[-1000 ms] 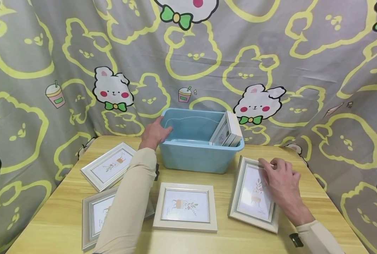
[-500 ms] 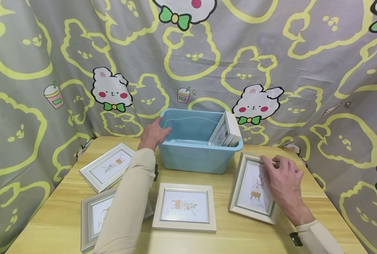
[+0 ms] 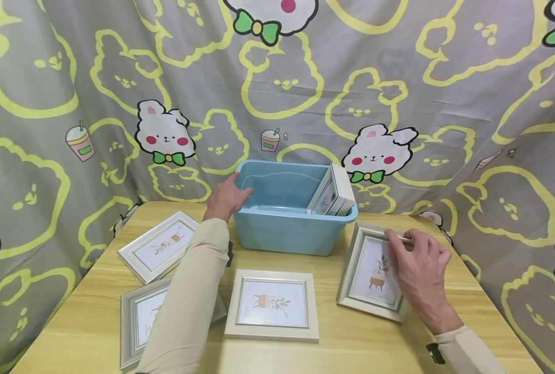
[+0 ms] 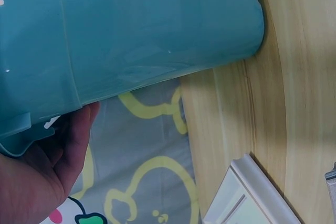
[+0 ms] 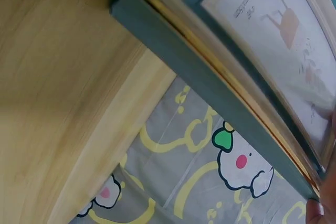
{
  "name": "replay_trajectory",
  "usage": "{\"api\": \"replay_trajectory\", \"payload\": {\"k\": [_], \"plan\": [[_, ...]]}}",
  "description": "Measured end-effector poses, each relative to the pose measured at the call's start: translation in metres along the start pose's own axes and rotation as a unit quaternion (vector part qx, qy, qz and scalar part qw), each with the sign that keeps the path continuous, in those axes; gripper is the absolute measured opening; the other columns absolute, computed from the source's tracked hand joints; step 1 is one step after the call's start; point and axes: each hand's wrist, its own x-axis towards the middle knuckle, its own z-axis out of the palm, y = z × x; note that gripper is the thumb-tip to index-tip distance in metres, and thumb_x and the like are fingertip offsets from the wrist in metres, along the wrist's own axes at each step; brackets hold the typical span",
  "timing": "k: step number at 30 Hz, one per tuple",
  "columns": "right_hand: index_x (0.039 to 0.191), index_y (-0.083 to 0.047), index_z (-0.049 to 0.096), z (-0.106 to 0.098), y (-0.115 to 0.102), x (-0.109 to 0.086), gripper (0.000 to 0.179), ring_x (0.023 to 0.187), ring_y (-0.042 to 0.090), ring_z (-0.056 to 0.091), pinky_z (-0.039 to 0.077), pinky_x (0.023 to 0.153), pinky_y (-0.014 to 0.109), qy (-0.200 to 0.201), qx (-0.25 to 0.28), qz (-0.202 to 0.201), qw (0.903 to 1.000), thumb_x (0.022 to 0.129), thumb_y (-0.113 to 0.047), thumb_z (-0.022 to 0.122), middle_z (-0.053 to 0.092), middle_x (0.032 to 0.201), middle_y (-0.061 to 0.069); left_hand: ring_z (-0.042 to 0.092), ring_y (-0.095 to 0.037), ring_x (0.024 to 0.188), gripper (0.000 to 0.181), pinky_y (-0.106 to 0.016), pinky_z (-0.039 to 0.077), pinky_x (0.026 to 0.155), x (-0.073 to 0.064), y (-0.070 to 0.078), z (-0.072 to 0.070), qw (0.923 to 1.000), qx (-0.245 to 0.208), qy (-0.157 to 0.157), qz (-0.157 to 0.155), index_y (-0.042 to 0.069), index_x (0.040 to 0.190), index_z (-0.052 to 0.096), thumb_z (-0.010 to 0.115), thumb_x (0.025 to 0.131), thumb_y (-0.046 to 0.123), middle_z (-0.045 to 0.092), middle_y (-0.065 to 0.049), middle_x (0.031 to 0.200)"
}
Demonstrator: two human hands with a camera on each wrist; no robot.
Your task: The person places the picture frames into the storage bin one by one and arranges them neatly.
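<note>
A wood-grain table (image 3: 270,357) bears a blue bin (image 3: 287,234). A cream frame (image 3: 272,306) lies in front, with a silvery frame (image 3: 160,246) and a greyish frame (image 3: 141,323) at left.

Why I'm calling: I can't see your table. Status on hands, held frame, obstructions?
Left hand grips blue bin at its left end. Right hand holds picture frame, tilted, right of bin. Leaning frames occupy bin's right end, possibly in the way.
</note>
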Motion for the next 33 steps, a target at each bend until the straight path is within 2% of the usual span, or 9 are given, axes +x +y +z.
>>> {"api": "replay_trajectory", "payload": {"k": [8, 15, 22, 29, 33], "plan": [[0.118, -0.021, 0.062, 0.001, -0.001, 0.001, 0.028, 0.092, 0.045, 0.043, 0.026, 0.067, 0.059, 0.079, 0.001, -0.024, 0.9966, 0.103, -0.032, 0.041, 0.052, 0.102, 0.024, 0.048, -0.038, 0.13, 0.075, -0.053, 0.043, 0.1, 0.0, 0.0, 0.0, 1.0, 0.001, 0.002, 0.003, 0.027, 0.154, 0.025, 0.048, 0.09, 0.057, 0.043, -0.019, 0.148], [0.117, -0.022, 0.064, -0.003, -0.006, 0.0, 0.027, 0.09, 0.043, 0.042, 0.024, 0.067, 0.058, 0.107, 0.005, -0.034, 0.9937, 0.101, -0.03, 0.043, 0.052, 0.101, 0.024, 0.048, -0.038, 0.129, 0.075, -0.052, 0.044, 0.1, -0.002, 0.0, -0.001, 1.0, 0.003, 0.003, 0.003, 0.026, 0.153, 0.025, 0.048, 0.089, 0.057, 0.044, -0.02, 0.148], [0.104, -0.016, 0.067, -0.009, -0.015, 0.003, 0.027, 0.092, 0.044, 0.046, 0.026, 0.072, 0.065, 0.158, 0.005, -0.048, 0.9862, 0.093, -0.033, 0.05, 0.055, 0.099, 0.023, 0.05, -0.038, 0.128, 0.074, -0.052, 0.044, 0.099, -0.003, 0.001, -0.001, 1.0, -0.004, 0.004, 0.004, 0.026, 0.153, 0.026, 0.049, 0.089, 0.056, 0.045, -0.02, 0.147], [0.096, -0.009, 0.069, -0.015, -0.02, 0.006, 0.033, 0.094, 0.041, 0.056, 0.027, 0.093, 0.07, 0.166, 0.017, -0.068, 0.9836, 0.086, -0.035, 0.053, 0.064, 0.101, 0.022, 0.049, -0.038, 0.129, 0.074, -0.052, 0.044, 0.1, -0.004, 0.001, -0.002, 1.0, -0.002, 0.002, 0.002, 0.026, 0.154, 0.025, 0.048, 0.09, 0.056, 0.043, -0.02, 0.148], [0.1, -0.01, 0.071, -0.019, -0.021, 0.006, 0.036, 0.093, 0.041, 0.058, 0.027, 0.094, 0.069, 0.148, 0.018, -0.081, 0.9855, 0.086, -0.037, 0.052, 0.065, 0.104, 0.022, 0.049, -0.038, 0.129, 0.074, -0.052, 0.044, 0.1, -0.004, 0.001, -0.002, 1.0, -0.003, 0.002, 0.002, 0.026, 0.154, 0.025, 0.048, 0.09, 0.056, 0.043, -0.019, 0.148]]}}
